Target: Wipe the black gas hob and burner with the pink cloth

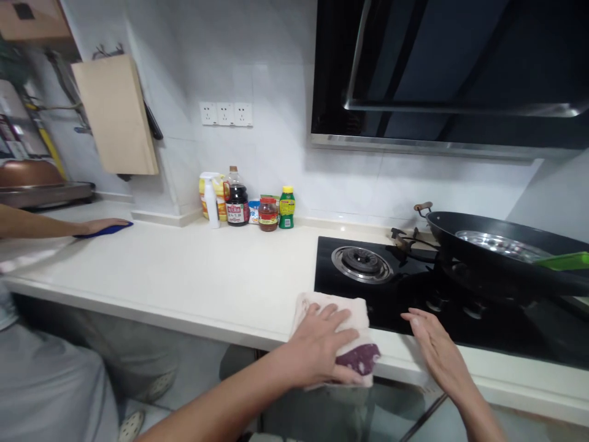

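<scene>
My left hand (324,341) presses a folded pale pink cloth (354,307) with a purple patch at the counter's front edge, beside the hob's near left corner. Its fingers are spread over the top of the cloth, which hangs partly over the edge. My right hand (435,350) hovers by the front edge of the black gas hob (396,301), fingers stretched out and loosely together, holding nothing. At the far left, another person's hand (103,226) lies on a dark blue cloth (113,229) on the white counter (207,270).
A black wok (460,236) with a shiny metal piece inside and a green handle covers the right burner. Against the wall stand a white spray bottle (211,205), a soy sauce bottle (237,205), a red-lidded jar (268,215) and a green bottle (287,209).
</scene>
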The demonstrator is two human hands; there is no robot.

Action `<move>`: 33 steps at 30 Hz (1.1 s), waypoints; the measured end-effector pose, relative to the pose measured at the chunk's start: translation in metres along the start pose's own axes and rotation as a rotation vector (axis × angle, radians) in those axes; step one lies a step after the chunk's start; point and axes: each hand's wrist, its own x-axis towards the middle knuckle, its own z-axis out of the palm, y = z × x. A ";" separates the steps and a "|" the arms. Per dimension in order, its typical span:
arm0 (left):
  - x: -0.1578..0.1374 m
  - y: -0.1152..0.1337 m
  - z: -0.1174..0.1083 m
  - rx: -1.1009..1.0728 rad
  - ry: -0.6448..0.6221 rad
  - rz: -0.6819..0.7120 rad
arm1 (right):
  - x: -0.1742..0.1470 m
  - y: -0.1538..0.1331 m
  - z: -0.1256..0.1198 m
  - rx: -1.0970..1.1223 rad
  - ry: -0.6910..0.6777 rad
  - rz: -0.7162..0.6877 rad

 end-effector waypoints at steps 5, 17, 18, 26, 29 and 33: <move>-0.071 -0.059 -0.035 0.204 -0.132 -0.132 | 0.000 0.002 0.003 -0.049 -0.025 -0.085; -0.221 -0.179 -0.110 0.513 -0.184 -0.534 | -0.001 0.002 0.003 -0.133 -0.039 -0.155; -0.226 -0.182 -0.111 0.508 -0.168 -0.538 | -0.001 0.002 0.003 -0.137 -0.042 -0.162; -0.202 -0.140 -0.094 0.681 -0.137 -0.605 | -0.002 0.001 0.007 -0.153 0.005 -0.185; -0.168 -0.108 -0.069 0.652 -0.138 -0.575 | -0.002 -0.001 0.009 -0.144 0.015 -0.169; -0.117 -0.066 -0.022 0.583 -0.096 -0.509 | 0.000 -0.005 0.008 -0.121 0.030 -0.154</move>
